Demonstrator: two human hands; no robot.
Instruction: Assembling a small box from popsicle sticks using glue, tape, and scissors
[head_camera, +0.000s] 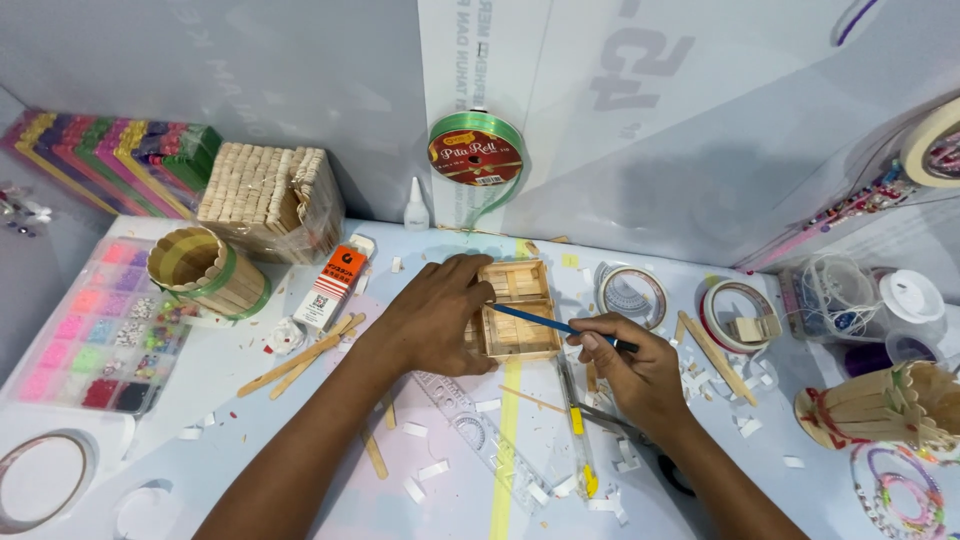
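A small open box made of wooden craft sticks (518, 310) sits in the middle of the table. My left hand (435, 315) grips its left side, fingers curled over the rim. My right hand (630, 365) holds a thin blue pen-like stick (545, 320), whose tip reaches into the box near its left wall. A clear ruler (480, 430) and a yellow-tipped cutter (575, 425) lie just in front of the box.
Loose craft sticks (300, 360) lie left of my arm. A stick cup (205, 270), a bundle of sticks (265, 200) and a bead tray (95, 325) stand at the left. Tape rolls (632, 292), a green ribbon spool (475, 150) and a glue bottle (416, 205) ring the back.
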